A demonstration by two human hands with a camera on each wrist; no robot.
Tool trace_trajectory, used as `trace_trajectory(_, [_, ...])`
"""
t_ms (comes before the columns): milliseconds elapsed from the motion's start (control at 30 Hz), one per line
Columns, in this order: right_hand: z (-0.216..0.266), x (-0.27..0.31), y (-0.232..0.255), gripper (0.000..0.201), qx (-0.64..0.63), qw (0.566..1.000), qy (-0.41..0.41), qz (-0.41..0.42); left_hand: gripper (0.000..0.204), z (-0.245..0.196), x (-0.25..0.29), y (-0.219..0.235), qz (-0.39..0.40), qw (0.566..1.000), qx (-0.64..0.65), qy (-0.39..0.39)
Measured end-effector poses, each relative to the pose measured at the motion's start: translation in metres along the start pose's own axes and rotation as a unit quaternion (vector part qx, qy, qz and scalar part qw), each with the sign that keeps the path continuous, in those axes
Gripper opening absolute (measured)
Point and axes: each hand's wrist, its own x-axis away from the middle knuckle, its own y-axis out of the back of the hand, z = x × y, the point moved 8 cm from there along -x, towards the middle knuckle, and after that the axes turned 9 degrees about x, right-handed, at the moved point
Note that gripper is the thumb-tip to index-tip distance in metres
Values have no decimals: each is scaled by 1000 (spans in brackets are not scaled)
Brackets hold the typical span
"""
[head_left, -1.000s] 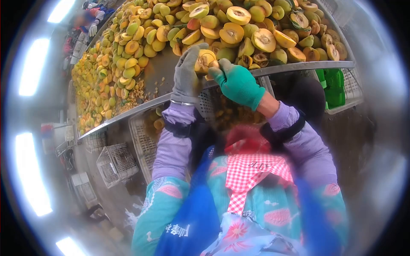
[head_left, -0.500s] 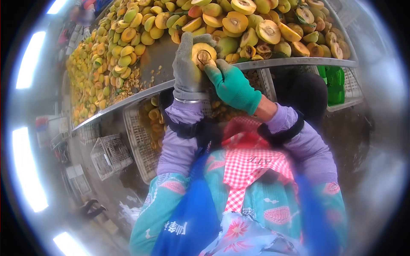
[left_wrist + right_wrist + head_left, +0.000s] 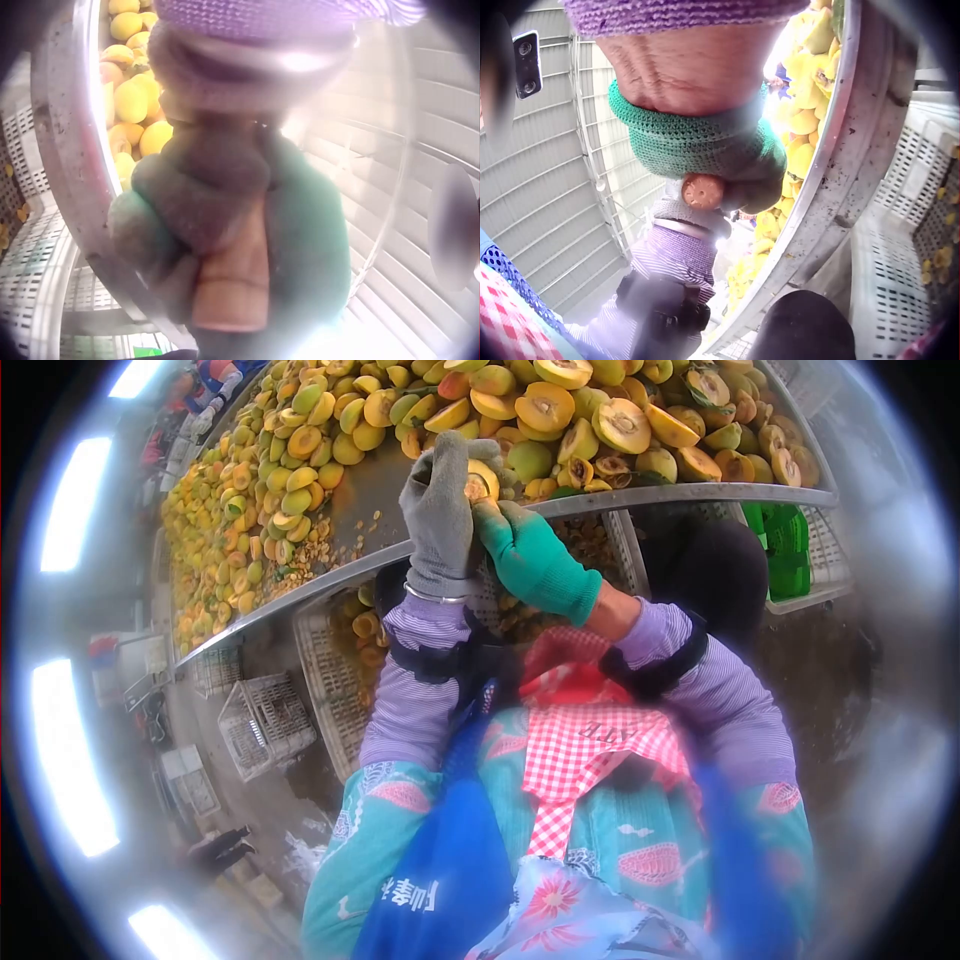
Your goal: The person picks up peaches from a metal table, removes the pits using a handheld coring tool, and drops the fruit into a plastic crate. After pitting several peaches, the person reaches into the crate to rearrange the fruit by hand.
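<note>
In the head view my left hand [image 3: 437, 525], in a grey glove, holds a yellow peach half [image 3: 484, 480] at the metal table's near edge. The cut side and brownish centre face my right hand [image 3: 545, 567], which wears a green glove. That hand grips a wooden-handled tool [image 3: 234, 291], its fingertips right at the fruit. In the right wrist view the round butt of the handle [image 3: 703, 192] sticks out of the green glove. The tool's working end is hidden by the hands and fruit. Halved peaches [image 3: 622, 426] lie heaped just beyond both hands.
The metal table's raised rim [image 3: 690, 492] runs below the hands. More fruit [image 3: 225, 550] and small loose pieces cover the left side. White plastic crates [image 3: 340, 690] stand under the edge, others farther left. Green containers [image 3: 787, 550] sit in a crate at right. Another person [image 3: 215, 380] is far left.
The peach half stays in the left hand, which has turned so its cut face shows less than half a second ago. The right hand has shifted slightly left with the tool.
</note>
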Motion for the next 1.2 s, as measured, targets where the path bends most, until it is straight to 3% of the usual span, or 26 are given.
trace_trajectory(67, [14, 4, 2, 39, 26, 997, 78, -3, 41, -5, -1, -2, -4, 999, -8, 45])
trace_trajectory(167, [4, 5, -2, 39, -82, 994, -57, 49, 41, -6, -6, -5, 40, 992, -59, 104])
trace_trajectory(267, [3, 11, -9, 39, -152, 978, -72, 127, 39, -9, -12, -19, 177, 969, -125, 120])
trace_trajectory(367, [4, 22, -20, 40, -298, 917, -145, 221, 37, -7, -16, -24, 272, 918, -225, 181])
trace_trajectory(467, [17, 30, -39, 44, -525, 785, -213, 250, 37, -15, -20, -33, 309, 896, -284, 144])
trace_trajectory(567, [27, 27, -40, 43, -583, 748, -200, 247, 37, -13, -25, -23, 194, 961, -153, 122])
trace_trajectory(667, [22, 34, -46, 43, -602, 708, -231, 289, 38, -7, -24, -26, 256, 937, -207, 114])
trace_trajectory(767, [30, 40, -50, 43, -639, 663, -172, 351, 42, -16, -15, -25, 286, 900, -300, 131])
trace_trajectory(833, [34, 37, -52, 42, -625, 678, -154, 356, 44, -26, -15, -28, 314, 885, -320, 123])
trace_trajectory(867, [38, 34, -52, 42, -618, 686, -142, 357, 45, -29, -15, -28, 310, 896, -289, 132])
trace_trajectory(967, [48, 27, -51, 46, -643, 669, -155, 339, 47, -28, -25, -8, 133, 957, -253, 39])
trace_trajectory(1000, [48, 29, -51, 45, -641, 668, -159, 344, 48, -23, -24, -3, 87, 985, -145, 28])
trace_trajectory(1067, [46, 32, -53, 45, -635, 666, -167, 354, 47, -11, -13, -4, 137, 984, 32, 112])
trace_trajectory(1100, [47, 34, -56, 45, -653, 639, -167, 369, 46, -6, -5, -4, 158, 967, 122, 156])
trace_trajectory(1133, [47, 38, -60, 44, -670, 612, -171, 385, 46, -3, 0, -4, 212, 956, 106, 173])
trace_trajectory(1200, [48, 47, -66, 44, -689, 566, -165, 422, 45, -2, 7, -1, 194, 954, 128, 190])
